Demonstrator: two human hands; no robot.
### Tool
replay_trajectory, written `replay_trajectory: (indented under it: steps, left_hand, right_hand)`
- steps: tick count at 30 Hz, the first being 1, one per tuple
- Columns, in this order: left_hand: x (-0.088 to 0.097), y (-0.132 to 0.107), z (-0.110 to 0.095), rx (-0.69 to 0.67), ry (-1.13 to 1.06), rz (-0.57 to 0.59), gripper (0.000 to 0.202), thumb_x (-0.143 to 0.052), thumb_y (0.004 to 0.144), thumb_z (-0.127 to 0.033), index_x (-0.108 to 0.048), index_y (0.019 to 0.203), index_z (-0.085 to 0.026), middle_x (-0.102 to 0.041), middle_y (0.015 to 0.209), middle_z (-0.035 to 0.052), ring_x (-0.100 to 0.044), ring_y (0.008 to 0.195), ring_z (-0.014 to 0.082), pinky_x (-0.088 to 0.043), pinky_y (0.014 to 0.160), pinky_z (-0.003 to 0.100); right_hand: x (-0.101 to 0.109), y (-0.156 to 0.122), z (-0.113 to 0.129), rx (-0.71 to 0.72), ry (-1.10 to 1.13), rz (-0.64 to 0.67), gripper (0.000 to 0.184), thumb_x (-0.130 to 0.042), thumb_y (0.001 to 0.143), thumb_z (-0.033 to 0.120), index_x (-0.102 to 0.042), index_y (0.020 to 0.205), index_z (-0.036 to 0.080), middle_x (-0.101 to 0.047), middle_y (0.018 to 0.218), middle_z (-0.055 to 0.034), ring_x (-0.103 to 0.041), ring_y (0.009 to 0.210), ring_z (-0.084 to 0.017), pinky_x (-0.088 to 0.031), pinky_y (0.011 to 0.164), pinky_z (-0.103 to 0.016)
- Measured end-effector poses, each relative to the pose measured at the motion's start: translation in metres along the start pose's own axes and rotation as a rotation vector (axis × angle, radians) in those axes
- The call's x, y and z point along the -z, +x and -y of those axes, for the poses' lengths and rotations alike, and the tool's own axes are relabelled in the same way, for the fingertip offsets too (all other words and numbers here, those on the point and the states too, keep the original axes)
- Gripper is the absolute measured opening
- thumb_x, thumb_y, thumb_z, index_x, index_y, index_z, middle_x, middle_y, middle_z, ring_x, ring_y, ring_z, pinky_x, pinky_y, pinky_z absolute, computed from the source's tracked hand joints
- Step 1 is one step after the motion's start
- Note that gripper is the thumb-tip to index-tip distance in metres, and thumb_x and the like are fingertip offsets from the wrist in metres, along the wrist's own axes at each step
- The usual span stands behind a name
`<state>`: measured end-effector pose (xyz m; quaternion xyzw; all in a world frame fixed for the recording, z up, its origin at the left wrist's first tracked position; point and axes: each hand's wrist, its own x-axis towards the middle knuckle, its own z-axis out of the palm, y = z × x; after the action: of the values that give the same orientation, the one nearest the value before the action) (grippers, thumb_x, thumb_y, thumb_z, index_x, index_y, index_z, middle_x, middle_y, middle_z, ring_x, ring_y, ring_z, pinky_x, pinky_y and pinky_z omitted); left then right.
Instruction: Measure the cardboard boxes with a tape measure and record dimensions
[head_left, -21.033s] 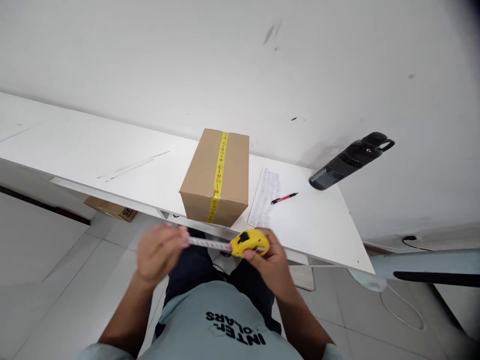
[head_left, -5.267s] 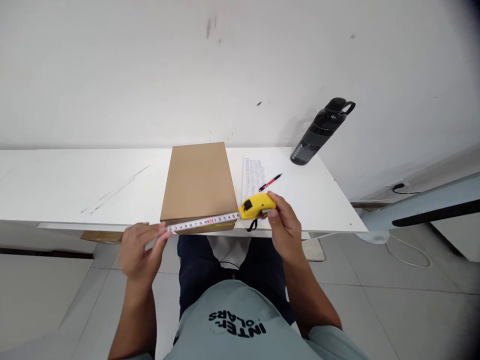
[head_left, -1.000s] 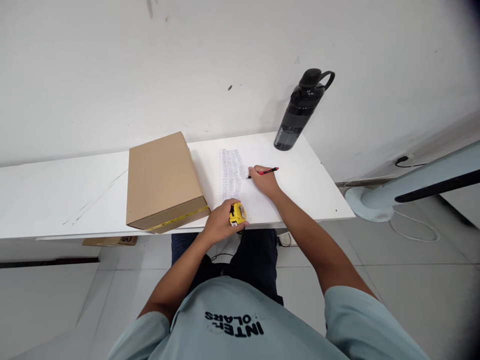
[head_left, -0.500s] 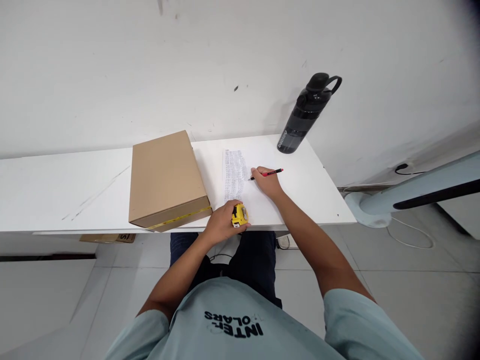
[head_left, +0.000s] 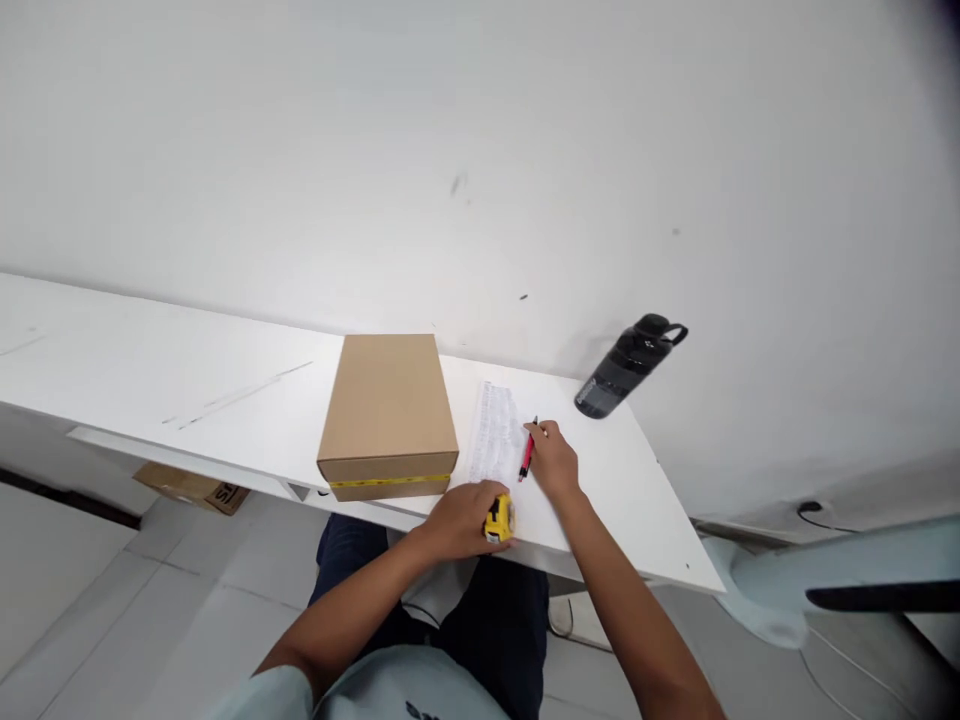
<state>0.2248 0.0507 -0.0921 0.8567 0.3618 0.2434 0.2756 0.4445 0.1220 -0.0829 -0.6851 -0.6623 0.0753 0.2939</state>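
Observation:
My left hand is closed around a yellow and black tape measure at the front edge of the table. A yellow tape strip runs across the front side of a closed brown cardboard box, just left of that hand. My right hand grips a red and black pen over the right part of a white paper sheet. Dense handwriting covers the sheet's left part, too small to read. The pen lies slanted, its lower end pointing toward me.
A dark water bottle stands at the back right of the white table, near the wall. Under the table at left lies another cardboard box. A pale blue stand is on the floor at right.
My view has tilted up and turned, so the table appears lower and slanted. The pen has swung round in my right hand, from pointing right to pointing toward me.

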Motion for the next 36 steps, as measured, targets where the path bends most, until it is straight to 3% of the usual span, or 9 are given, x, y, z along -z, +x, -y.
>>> replay_trajectory:
  steps: [5,9,11,13,15,20,26,31,36]
  left_hand:
    - [-0.005,-0.015,-0.004,-0.163,0.011,0.005,0.078,-0.08,0.076,-0.059,-0.051,0.137,-0.019,-0.066,0.136,0.0154,-0.064,0.126,0.0304,-0.05,0.108,0.043]
    - [0.017,-0.039,-0.02,-0.483,0.104,-0.252,0.075,-0.072,0.084,-0.063,-0.047,0.138,-0.018,-0.07,0.129,0.0152,-0.063,0.128,0.0272,-0.051,0.107,0.041]
    - [0.037,-0.051,-0.028,-0.59,0.182,-0.418,0.075,-0.073,0.084,-0.06,-0.046,0.138,-0.017,-0.071,0.127,0.015,-0.06,0.132,0.0259,-0.049,0.109,0.04]
    - [0.058,-0.06,-0.035,-0.598,0.269,-0.554,0.073,-0.075,0.084,-0.055,-0.045,0.138,-0.015,-0.07,0.127,0.0161,-0.055,0.137,0.0267,-0.047,0.112,0.042]
    - [0.073,-0.066,-0.04,-0.556,0.349,-0.632,0.063,-0.073,0.088,-0.045,-0.047,0.138,-0.015,-0.068,0.13,0.0173,-0.049,0.142,0.0283,-0.045,0.114,0.046]
    - [0.088,-0.075,-0.044,-0.479,0.403,-0.649,0.046,-0.061,0.094,-0.029,-0.051,0.136,-0.014,-0.062,0.138,0.0209,-0.039,0.149,0.0306,-0.047,0.112,0.048]
    - [0.109,-0.109,-0.041,-0.48,0.478,-0.576,0.056,-0.063,0.095,-0.029,-0.044,0.146,-0.019,-0.073,0.125,0.0158,-0.069,0.119,0.0211,-0.046,0.113,0.045]
    - [0.128,-0.138,-0.04,-0.495,0.522,-0.588,0.054,-0.068,0.092,-0.024,-0.05,0.142,-0.014,-0.074,0.123,0.0201,-0.072,0.114,0.0216,-0.053,0.104,0.042]
    - [0.145,-0.156,-0.033,-0.506,0.59,-0.628,0.041,-0.07,0.088,-0.018,-0.061,0.128,-0.014,-0.078,0.11,0.0159,-0.074,0.101,0.0213,-0.057,0.096,0.04]
  right_hand:
    - [0.0,0.006,0.007,-0.024,0.024,0.063,0.052,-0.046,0.088,0.009,-0.064,0.137,0.018,-0.064,0.115,-0.0145,-0.063,0.088,-0.024,-0.048,0.067,-0.032]
    - [0.012,-0.02,0.03,-0.014,0.168,0.038,0.047,-0.041,0.101,0.03,-0.057,0.143,0.018,-0.065,0.12,-0.0133,-0.064,0.087,-0.023,-0.054,0.081,-0.038]
    - [0.018,-0.052,0.05,0.006,0.462,0.093,0.051,-0.038,0.103,0.051,-0.061,0.137,0.019,-0.067,0.118,-0.0126,-0.064,0.087,-0.023,-0.055,0.084,-0.04]
    - [0.022,-0.09,0.073,0.055,0.898,0.287,0.065,-0.032,0.1,0.069,-0.063,0.132,0.022,-0.069,0.112,-0.0121,-0.065,0.09,-0.025,-0.055,0.084,-0.041]
    - [0.024,-0.124,0.097,0.083,1.162,0.475,0.075,-0.042,0.089,0.082,-0.063,0.132,0.024,-0.069,0.115,-0.0116,-0.065,0.098,-0.027,-0.055,0.087,-0.042]
    - [0.025,-0.154,0.138,-0.019,1.422,0.512,0.062,-0.084,0.076,0.057,-0.062,0.128,0.031,-0.066,0.1,-0.0013,-0.062,0.087,-0.018,-0.053,0.078,-0.029]
    - [0.034,-0.147,0.153,0.028,1.34,0.576,0.058,-0.088,0.076,0.039,-0.06,0.127,0.031,-0.064,0.108,-0.0005,-0.061,0.091,-0.015,-0.052,0.083,-0.027]
    - [0.033,-0.15,0.167,0.089,1.269,0.641,0.061,-0.087,0.078,0.038,-0.057,0.13,0.031,-0.063,0.115,-0.0023,-0.062,0.094,-0.016,-0.053,0.084,-0.028]
    - [0.034,-0.142,0.18,0.089,1.224,0.537,0.062,-0.089,0.074,0.04,-0.058,0.127,0.029,-0.066,0.115,-0.0038,-0.066,0.097,-0.019,-0.057,0.086,-0.03]
